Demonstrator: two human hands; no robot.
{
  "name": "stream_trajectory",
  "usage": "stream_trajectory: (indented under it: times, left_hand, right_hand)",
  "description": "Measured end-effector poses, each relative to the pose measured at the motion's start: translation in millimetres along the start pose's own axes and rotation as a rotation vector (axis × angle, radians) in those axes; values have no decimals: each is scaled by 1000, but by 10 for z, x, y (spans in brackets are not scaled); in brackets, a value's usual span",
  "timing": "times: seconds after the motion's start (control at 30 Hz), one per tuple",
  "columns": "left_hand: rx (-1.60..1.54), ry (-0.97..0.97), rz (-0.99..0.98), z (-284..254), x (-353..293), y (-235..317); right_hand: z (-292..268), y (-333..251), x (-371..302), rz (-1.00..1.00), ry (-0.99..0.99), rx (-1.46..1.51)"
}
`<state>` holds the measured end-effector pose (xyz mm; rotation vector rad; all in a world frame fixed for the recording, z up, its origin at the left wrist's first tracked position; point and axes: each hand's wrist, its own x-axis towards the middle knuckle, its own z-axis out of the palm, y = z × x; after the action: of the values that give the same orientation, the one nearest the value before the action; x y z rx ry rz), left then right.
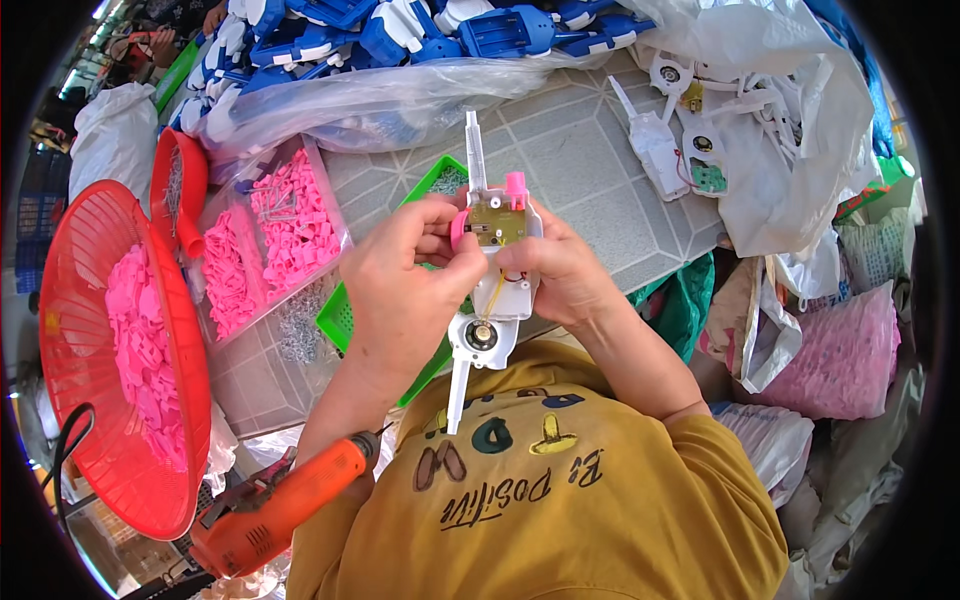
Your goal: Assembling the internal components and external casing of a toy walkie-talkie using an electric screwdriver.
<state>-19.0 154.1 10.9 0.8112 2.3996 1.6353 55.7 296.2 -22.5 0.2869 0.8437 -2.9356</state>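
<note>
Over the near edge of the table, my right hand [565, 268] is closed around the side of a white plastic toy housing [512, 302], its thumb on the front. A yellowish circuit board [490, 217] sits in the upper part of the housing, and a small round speaker [482, 335] lies in the lower part, with thin wires between. My left hand [405, 290] pinches a pink round plastic piece [459, 230] at the board's left edge; whether it is seated cannot be seen. Another pink piece [515, 188] stands up at the housing's top right.
A green tray [335, 318] lies partly under my hands. Left are a clear bin of pink parts [297, 205], loose screws [302, 330], a red basket [70, 290] and an orange power screwdriver [285, 505]. Blue-and-white shells [510, 32] pile up behind; white wired assemblies [655, 150] lie right.
</note>
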Motion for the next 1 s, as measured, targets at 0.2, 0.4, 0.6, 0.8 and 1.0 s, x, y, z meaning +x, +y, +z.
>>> stream_trajectory:
  times: [0.2,0.4,0.6,0.8,1.0]
  left_hand:
    - [18,-71,-37,-46,45,2]
    - [-214,-144,-148,-71,56,-75]
    - [-347,-170,-211,-115,62,-74]
    - [-379,-152,-244,-163,89,-178]
    - [-461,-254,-332,-176,123,-183]
  right_hand:
    - [-39,29,-1,3,29,3]
    - [-13,-11,19,-10,35,9]
    - [-1,23,24,-83,43,-59]
    - [14,5,29,-39,20,-60]
    - [-22,-11,56,-42,34,-65]
